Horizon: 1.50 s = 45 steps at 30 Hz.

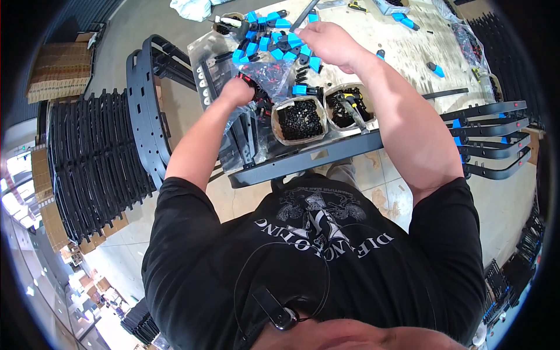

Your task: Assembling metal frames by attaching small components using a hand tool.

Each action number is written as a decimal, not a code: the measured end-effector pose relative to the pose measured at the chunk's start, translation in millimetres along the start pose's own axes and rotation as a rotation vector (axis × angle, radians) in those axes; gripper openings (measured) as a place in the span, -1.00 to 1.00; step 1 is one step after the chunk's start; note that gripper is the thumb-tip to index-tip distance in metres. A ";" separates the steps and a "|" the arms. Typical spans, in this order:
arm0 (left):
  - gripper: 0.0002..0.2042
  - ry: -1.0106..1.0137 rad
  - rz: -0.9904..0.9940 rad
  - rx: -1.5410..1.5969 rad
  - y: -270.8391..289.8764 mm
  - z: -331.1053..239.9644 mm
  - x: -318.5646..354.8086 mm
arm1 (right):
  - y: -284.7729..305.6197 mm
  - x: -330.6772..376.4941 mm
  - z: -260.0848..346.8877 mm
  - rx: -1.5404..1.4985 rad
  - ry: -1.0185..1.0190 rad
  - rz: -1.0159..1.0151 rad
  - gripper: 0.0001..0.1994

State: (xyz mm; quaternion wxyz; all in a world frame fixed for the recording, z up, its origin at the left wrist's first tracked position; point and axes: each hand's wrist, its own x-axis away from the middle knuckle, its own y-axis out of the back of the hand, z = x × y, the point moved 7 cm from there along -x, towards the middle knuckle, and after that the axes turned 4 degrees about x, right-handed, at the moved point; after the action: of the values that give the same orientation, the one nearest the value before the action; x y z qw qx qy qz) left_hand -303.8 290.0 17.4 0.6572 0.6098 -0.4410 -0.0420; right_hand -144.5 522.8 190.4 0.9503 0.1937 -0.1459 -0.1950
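My left hand (238,91) is at the mouth of a clear plastic bag (271,79) with small black-and-red parts (259,96) in it. Its fingers are curled in among these parts, and their tips are hidden. Farther off, my right hand (328,44) reaches over a heap of blue-and-black plastic pieces (277,39). Its fingertips are pinched together at the lower end of a dark flat bar (304,14), close above a blue piece; what they grip is unclear.
Two tubs, one of small black parts (300,121), one with a yellow-and-black hand tool (352,108), stand near the table's front edge. A dark metal beam (309,158) crosses before me. Curved black frames stand left (146,111) and right (490,140). Black bars (93,157) are stacked left.
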 end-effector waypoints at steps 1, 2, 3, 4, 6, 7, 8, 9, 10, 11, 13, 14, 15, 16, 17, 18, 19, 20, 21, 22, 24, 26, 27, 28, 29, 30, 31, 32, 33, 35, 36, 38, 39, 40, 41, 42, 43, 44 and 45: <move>-0.67 0.042 -0.141 0.184 -7.6 1.1 9.8 | 4.1 2.1 -2.4 0.000 -0.012 -0.008 -0.58; -0.58 0.051 -0.261 0.185 -10.9 0.0 18.2 | 3.3 4.1 4.4 0.024 0.046 0.031 -0.55; -0.46 0.061 -0.382 0.187 -10.9 -1.1 24.3 | 1.3 5.2 10.1 0.048 0.105 0.072 -0.51; -0.46 0.061 -0.380 0.188 -14.0 -1.4 23.8 | 0.9 4.2 10.0 0.049 0.102 0.073 -0.51; -0.38 0.143 -0.313 0.188 -11.7 -6.8 27.1 | 4.5 3.9 7.1 0.050 0.095 0.038 -0.51; -0.38 0.140 -0.309 0.190 -13.2 -7.5 25.4 | 5.3 4.5 5.5 0.052 0.090 0.037 -0.51; -0.38 0.116 -0.308 0.199 -11.9 -7.6 23.7 | 4.4 4.7 6.6 0.070 0.101 0.056 -0.52; -0.38 0.091 -0.307 0.209 -10.8 -7.3 23.1 | 3.3 4.6 7.5 0.088 0.114 0.074 -0.53; -0.38 0.091 -0.307 0.208 -10.6 -5.0 24.5 | 1.1 0.4 3.3 0.088 0.114 0.073 -0.53; -0.38 0.067 -0.305 0.217 -11.0 -5.9 24.3 | 0.8 -2.3 3.0 0.128 0.150 0.052 -0.54; -0.39 0.033 -0.302 0.223 -10.9 -7.3 23.0 | 4.7 -3.7 -3.2 0.169 0.182 0.022 -0.55; -0.39 0.025 -0.298 0.212 -12.5 -4.6 23.1 | 4.3 0.0 2.1 0.198 0.173 0.021 -0.54; -0.40 0.016 -0.293 0.200 -14.0 -2.5 22.5 | 5.2 2.4 6.0 0.227 0.164 0.020 -0.54; -0.46 0.013 -0.315 0.216 -13.4 -0.6 20.8 | 7.2 2.8 7.6 0.227 0.164 0.019 -0.54; -0.46 0.012 -0.316 0.214 -13.3 2.1 18.2 | 8.4 3.3 8.8 0.234 0.151 0.026 -0.54; -0.51 -0.022 -0.328 0.207 -11.9 2.5 15.4 | 8.5 3.6 9.2 0.241 0.138 0.034 -0.54; -0.55 -0.056 -0.340 0.200 -11.3 3.5 14.0 | 7.8 3.7 10.2 0.239 0.140 0.035 -0.54; -0.55 -0.057 -0.339 0.199 -11.7 4.6 13.4 | 7.8 4.2 11.1 0.232 0.152 0.033 -0.55; -0.58 -0.070 -0.350 0.210 -11.5 5.6 13.6 | 7.1 4.4 12.4 0.224 0.164 0.033 -0.56; -0.61 -0.081 -0.362 0.221 -11.7 6.4 14.0 | 6.6 3.9 13.5 0.223 0.165 0.035 -0.56; -0.63 -0.053 -0.381 0.216 -4.5 -5.0 20.6 | 9.9 2.6 10.1 0.249 0.153 0.027 -0.55; -0.68 0.021 -0.381 0.157 18.5 -25.6 28.3 | 16.3 2.6 4.5 0.190 0.127 -0.050 -0.53; -0.68 0.019 -0.382 0.158 34.3 -32.7 26.6 | 19.8 0.9 4.6 0.130 0.121 -0.113 -0.52; -0.70 0.039 -0.416 0.153 47.7 -33.8 23.6 | 17.2 -0.6 5.4 0.128 0.122 -0.106 -0.52; -0.72 0.047 -0.447 0.152 59.1 -39.5 18.6 | 22.9 1.6 7.9 0.100 0.100 -0.131 -0.49; -0.74 -0.064 -0.469 0.178 65.9 -48.8 9.7 | 24.8 -0.1 10.3 0.068 0.081 -0.145 -0.46; -0.76 -0.178 -0.490 0.204 71.5 -61.1 0.7 | 28.1 -0.6 13.4 0.067 0.077 -0.137 -0.46; -0.74 -0.317 -0.470 0.240 72.9 -77.0 -7.3 | 32.4 2.1 22.7 0.128 0.104 -0.117 -0.48; -0.73 -0.312 -0.347 0.283 67.0 -93.8 -16.9 | 36.1 5.2 27.6 0.192 0.129 -0.105 -0.50; -0.66 -0.329 -0.200 0.294 50.3 -123.5 -32.3 | 36.2 8.3 29.2 0.179 0.155 -0.134 -0.50; -0.61 -0.359 -0.176 0.264 42.3 -138.6 -41.2 | 38.7 9.6 30.9 0.167 0.181 -0.166 -0.50; -0.50 -0.357 -0.197 0.169 37.2 -172.0 -64.1 | 36.1 3.5 22.2 0.188 0.151 -0.186 -0.46; -0.39 -0.345 -0.218 0.072 36.9 -181.3 -71.8 | 35.1 -0.3 17.5 0.203 0.124 -0.200 -0.41; -0.39 -0.352 -0.220 0.072 37.9 -184.3 -77.6 | 30.2 -2.6 12.5 0.192 0.114 -0.157 -0.41; -0.39 -0.351 -0.167 0.092 38.1 -193.2 -81.2 | 28.2 -6.3 5.9 0.199 0.098 -0.168 -0.41; -0.38 -0.351 -0.116 0.110 41.5 -205.9 -80.1 | 28.6 -6.2 6.7 0.232 0.165 -0.212 -0.42; -0.37 -0.351 -0.064 0.127 44.6 -217.5 -78.0 | 29.9 -6.3 7.6 0.267 0.231 -0.255 -0.43; -0.36 -0.345 -0.014 0.143 46.8 -226.1 -75.2 | 29.3 -5.0 9.5 0.311 0.236 -0.237 -0.46; -0.35 -0.339 0.036 0.158 43.7 -232.8 -73.0 | 31.5 -4.1 10.4 0.317 0.225 -0.244 -0.46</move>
State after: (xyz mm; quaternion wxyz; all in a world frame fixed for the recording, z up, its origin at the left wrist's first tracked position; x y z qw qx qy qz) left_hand -222.3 522.3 46.4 0.5242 0.6357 -0.5582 -0.0974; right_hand -141.9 548.0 212.1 0.8876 0.3776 -0.0432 -0.2604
